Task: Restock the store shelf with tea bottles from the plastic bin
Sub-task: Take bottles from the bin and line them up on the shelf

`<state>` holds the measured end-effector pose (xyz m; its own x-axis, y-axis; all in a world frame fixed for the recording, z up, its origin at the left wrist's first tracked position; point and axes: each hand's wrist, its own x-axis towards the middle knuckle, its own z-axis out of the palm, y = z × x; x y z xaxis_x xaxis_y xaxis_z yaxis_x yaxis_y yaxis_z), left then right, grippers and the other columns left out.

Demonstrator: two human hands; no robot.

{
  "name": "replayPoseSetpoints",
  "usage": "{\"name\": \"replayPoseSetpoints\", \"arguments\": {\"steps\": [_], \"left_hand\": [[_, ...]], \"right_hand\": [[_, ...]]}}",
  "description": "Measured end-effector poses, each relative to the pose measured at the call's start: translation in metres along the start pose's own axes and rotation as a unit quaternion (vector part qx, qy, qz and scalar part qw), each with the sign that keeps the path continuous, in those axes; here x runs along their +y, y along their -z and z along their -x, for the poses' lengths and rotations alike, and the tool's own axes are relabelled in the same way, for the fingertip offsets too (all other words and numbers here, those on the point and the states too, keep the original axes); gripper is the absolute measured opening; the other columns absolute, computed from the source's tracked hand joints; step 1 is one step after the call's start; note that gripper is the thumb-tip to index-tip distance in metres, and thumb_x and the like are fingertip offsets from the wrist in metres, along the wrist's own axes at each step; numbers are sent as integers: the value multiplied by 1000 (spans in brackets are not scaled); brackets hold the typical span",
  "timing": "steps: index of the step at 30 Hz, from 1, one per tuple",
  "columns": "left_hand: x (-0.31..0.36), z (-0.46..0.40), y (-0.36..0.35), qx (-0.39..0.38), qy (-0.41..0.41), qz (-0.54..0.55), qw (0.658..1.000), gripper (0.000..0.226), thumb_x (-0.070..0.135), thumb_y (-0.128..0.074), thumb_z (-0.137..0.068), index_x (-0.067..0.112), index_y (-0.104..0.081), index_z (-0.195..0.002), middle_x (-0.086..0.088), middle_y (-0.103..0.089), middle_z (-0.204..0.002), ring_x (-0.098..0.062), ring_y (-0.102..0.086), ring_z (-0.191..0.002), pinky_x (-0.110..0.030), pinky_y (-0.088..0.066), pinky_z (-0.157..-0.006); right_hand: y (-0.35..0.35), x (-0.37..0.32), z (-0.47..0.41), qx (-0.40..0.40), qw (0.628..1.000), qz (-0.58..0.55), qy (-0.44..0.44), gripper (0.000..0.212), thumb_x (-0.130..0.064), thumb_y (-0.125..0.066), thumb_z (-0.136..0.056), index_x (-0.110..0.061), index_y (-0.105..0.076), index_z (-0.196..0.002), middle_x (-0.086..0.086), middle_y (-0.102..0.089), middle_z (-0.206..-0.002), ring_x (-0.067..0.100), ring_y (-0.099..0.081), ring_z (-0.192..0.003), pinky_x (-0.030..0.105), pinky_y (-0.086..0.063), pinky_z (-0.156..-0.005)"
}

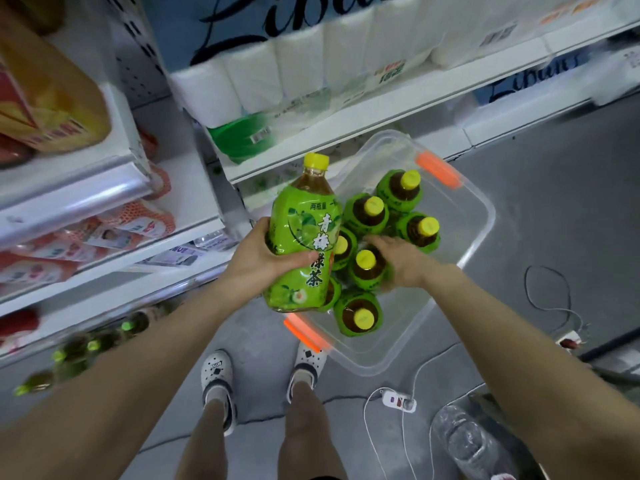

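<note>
My left hand [266, 252] grips a large green-labelled tea bottle [303, 237] with a yellow cap, held upright above the left end of the clear plastic bin [481, 216]. The bin stands on the floor and holds several more tea bottles [367, 211] seen from above. My right hand [403, 259] reaches into the bin and rests on a bottle [367, 270] near its middle, fingers curved over its shoulder. On the bottom shelf at the lower left stands a blurred row of tea bottles [74, 355].
White shelves [114, 188] on the left carry orange and pink packs. Paper rolls [294, 74] fill the shelf behind the bin. My feet in white clogs [216, 379] stand on the grey floor. A power strip [398, 400], cables and a clear water bottle [467, 441] lie at the lower right.
</note>
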<state>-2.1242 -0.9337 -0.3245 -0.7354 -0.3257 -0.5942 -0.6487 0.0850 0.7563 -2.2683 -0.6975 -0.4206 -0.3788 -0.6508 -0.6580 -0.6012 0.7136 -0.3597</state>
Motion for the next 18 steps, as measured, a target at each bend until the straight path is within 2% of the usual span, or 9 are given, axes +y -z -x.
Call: {"name": "replayPoseSetpoints", "arguments": {"steps": [2, 3, 8, 10, 13, 18], "left_hand": [[-2, 1, 1, 2, 3, 9, 1000, 92, 57, -86, -42, 24, -52, -120, 10, -68, -110, -7, -68, -97, -37, -57, -88], [-3, 1, 1, 4, 4, 11, 1000, 91, 55, -87, -42, 24, -52, -120, 10, -68, -110, -7, -68, -97, -37, -57, -87], [-5, 11, 8, 6, 7, 30, 1000, 97, 58, -84, -40, 21, -50, -124, 6, -68, -112, -10, -68, -98, -37, -57, -88], [-5, 20, 12, 7, 4, 38, 999, 97, 58, -84, -40, 21, -50, -124, 6, -69, -113, -11, -69, -98, -38, -57, -89], [-4, 37, 22, 11, -7, 47, 999, 98, 58, -86, -41, 22, -51, -126, 6, -69, -114, -11, -69, -99, -40, -57, -90], [2, 76, 52, 35, -53, 73, 995, 96, 53, -88, -43, 19, -54, -125, 7, -71, -108, -7, -70, -95, -37, -57, -90]], "right_hand": [[-3, 3, 0, -26, 995, 99, -6, 108, -26, -89, -62, -17, -25, -149, 8, -34, -153, 28, -39, -135, 29, -24, -110], [-6, 6, 0, -19, 994, 110, -9, 106, -26, -89, -62, -17, -28, -148, 6, -34, -153, 28, -40, -133, 27, -25, -108], [-15, 8, 14, 43, 998, 17, -36, 97, -29, -92, -57, -11, -41, -137, 10, -48, -137, 31, -46, -127, 31, -36, -103], [-20, 0, 27, 115, 990, -66, -53, 89, -32, -92, -58, -6, -46, -129, 12, -51, -125, 34, -53, -116, 37, -45, -93], [-14, -23, 53, 233, 958, -149, -81, 82, -34, -91, -60, -6, -47, -124, 12, -49, -121, 34, -55, -107, 41, -48, -83], [16, -87, 100, 367, 906, -201, -65, 77, -40, -85, -68, -16, -45, -128, 1, -48, -119, 25, -52, -111, 29, -38, -84]]}}
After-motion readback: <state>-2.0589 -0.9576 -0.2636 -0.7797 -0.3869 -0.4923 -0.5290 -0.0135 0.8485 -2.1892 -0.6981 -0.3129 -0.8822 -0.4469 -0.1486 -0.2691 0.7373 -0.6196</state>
